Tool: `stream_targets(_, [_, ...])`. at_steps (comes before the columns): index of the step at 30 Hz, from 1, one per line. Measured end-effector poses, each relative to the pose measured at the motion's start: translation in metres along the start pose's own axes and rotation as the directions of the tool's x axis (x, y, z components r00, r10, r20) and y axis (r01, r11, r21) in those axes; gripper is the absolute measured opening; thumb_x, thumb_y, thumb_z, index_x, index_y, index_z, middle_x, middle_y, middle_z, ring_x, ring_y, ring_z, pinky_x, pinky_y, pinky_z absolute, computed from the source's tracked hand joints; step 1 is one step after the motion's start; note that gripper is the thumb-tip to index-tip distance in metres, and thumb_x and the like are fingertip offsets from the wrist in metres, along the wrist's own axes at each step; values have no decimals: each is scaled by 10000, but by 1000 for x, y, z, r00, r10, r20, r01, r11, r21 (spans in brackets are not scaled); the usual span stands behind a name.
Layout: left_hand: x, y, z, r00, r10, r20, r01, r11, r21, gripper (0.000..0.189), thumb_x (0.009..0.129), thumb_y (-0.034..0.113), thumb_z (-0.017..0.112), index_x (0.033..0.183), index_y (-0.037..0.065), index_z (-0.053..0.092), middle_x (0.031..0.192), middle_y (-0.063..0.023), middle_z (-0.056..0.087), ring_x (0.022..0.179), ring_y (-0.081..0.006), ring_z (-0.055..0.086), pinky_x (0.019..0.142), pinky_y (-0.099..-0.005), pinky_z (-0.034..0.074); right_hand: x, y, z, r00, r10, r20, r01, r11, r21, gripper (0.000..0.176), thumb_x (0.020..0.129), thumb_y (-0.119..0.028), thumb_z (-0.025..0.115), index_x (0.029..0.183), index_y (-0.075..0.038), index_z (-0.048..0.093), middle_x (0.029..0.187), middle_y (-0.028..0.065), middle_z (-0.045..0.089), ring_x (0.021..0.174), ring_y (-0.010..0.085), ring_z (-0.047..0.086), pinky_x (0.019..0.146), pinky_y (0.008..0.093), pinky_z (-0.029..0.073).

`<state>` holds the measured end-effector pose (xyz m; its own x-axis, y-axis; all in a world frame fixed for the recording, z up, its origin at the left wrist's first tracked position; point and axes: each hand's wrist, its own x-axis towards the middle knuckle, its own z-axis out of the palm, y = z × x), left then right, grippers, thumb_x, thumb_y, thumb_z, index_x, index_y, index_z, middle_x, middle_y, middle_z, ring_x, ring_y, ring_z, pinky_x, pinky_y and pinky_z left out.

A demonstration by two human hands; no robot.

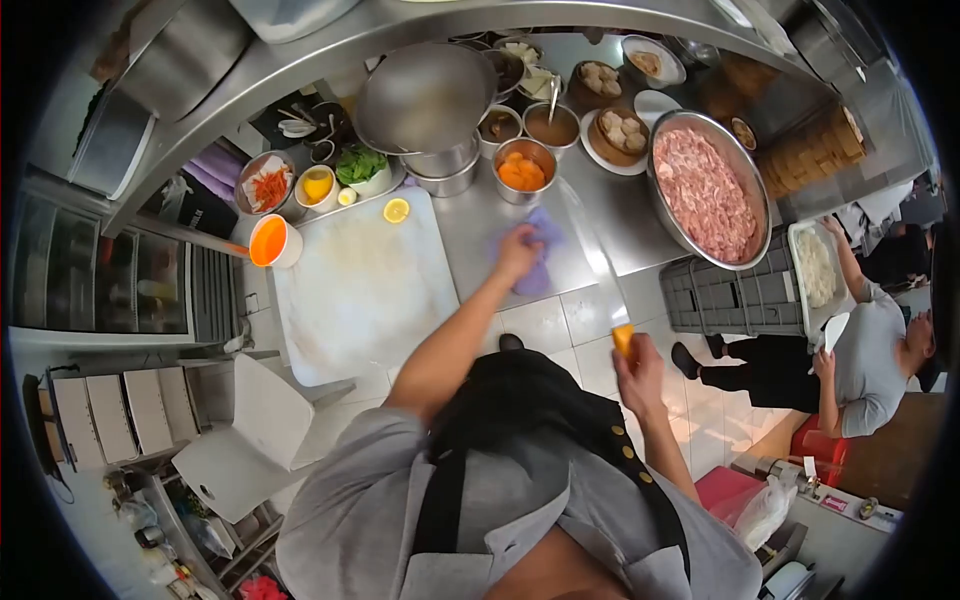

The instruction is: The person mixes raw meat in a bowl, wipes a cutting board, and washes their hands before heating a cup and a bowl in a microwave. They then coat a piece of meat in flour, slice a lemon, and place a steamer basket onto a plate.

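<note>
My left hand [518, 252] is on a crumpled purple cloth [540, 262] at the front edge of the steel counter [465, 225], its fingers bunched on the fabric. Lower and to the right, my right hand [640, 375] is closed around the yellow handle of a long knife [607, 280]. The blade points away from me, its far part over the counter to the right of the cloth. Just beyond the cloth stands a steel pot of orange pieces [521, 171]. Left of my left hand lies a large white cutting board [365, 270] with a lemon half [396, 210] on it.
A big steel bowl of raw sliced meat [705, 190] stands at the right. Bamboo steamers [620, 132] and a wide metal pan [428, 98] are at the back. At far right, a co-worker [865, 350] stands beside a tray of white shreds [820, 265]. A white chair [240, 440] is at left.
</note>
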<state>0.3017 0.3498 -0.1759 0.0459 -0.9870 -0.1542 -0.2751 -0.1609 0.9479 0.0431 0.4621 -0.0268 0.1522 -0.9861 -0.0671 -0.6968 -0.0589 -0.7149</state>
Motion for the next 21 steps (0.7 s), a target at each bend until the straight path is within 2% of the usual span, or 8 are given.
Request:
stream_targets(1, [-4, -7, -20, 994, -61, 93, 109, 685, -720, 232, 860, 54, 548, 1091, 45, 562, 1186, -130, 524, 1035, -296, 556, 775, -495, 483, 2, 3, 8, 998, -66, -9, 66, 997, -26, 258, 777, -125, 631, 958, 2, 499, 820, 221, 577, 721, 390, 580, 636, 404, 468])
stream_targets(3, [-91, 62, -45, 974, -192, 121, 175, 295, -939, 281, 837, -30, 529, 1109, 42, 524, 1101, -98, 571, 932, -243, 596, 795, -437, 511, 13, 3, 33, 969, -245, -23, 245, 969, -19, 300, 773, -133, 634, 991, 3, 480, 851, 239, 564, 740, 427, 571, 640, 453, 469])
stream_targets(6, [-142, 86, 8, 964, -243, -112, -58, 219, -974, 254, 809, -76, 542, 1042, 24, 544, 1001, -79, 599, 892, -190, 590, 757, -356, 511, 34, -26, 76, 918, -380, 117, 380, 925, 22, 323, 766, -123, 629, 1013, 12, 471, 880, 249, 558, 751, 444, 566, 640, 481, 472])
stream_targets(8, [-126, 46, 6, 861, -311, -403, -241, 450, -860, 228, 799, -80, 554, 1002, 23, 549, 948, -58, 595, 857, -167, 574, 743, -329, 502, 37, -43, 96, 854, -451, 258, 450, 890, 66, 332, 760, -116, 627, 1021, 16, 469, 890, 251, 555, 753, 449, 565, 638, 493, 474])
stream_targets(10, [-122, 31, -44, 618, -325, -716, -295, 749, -594, 173, 787, -77, 575, 922, 28, 551, 864, -29, 568, 792, -132, 535, 715, -289, 483, 44, -58, 99, 733, -555, 393, 572, 816, 84, 338, 747, -105, 624, 1026, 12, 472, 876, 245, 552, 748, 449, 565, 631, 498, 477])
stream_targets(14, [-193, -2, -228, 35, -227, -973, -277, 934, -228, 236, 762, 2, 673, 947, 53, 535, 881, -20, 546, 804, -100, 512, 712, -266, 444, 41, -77, 94, 473, -681, 560, 678, 687, 262, 345, 742, -92, 606, 1053, -4, 485, 861, 227, 555, 736, 425, 568, 642, 474, 481])
stream_targets(17, [-288, 15, -309, 378, -210, -902, -606, 681, -412, 260, 864, 31, 548, 1119, 49, 503, 1029, -65, 586, 937, -171, 563, 828, -316, 463, 57, -82, 175, 388, -691, 610, 757, 616, 216, 337, 742, -125, 576, 1054, -9, 531, 867, 210, 571, 797, 396, 577, 710, 452, 486])
stream_targets(21, [-304, 55, -289, 633, 10, -774, -413, 850, -327, 255, 793, -43, 559, 1042, 12, 549, 1082, -68, 582, 997, -191, 556, 882, -343, 449, 78, -104, 276, 464, -694, 551, 807, 587, 60, 288, 710, -150, 625, 979, -50, 608, 954, 176, 572, 904, 357, 566, 780, 431, 488])
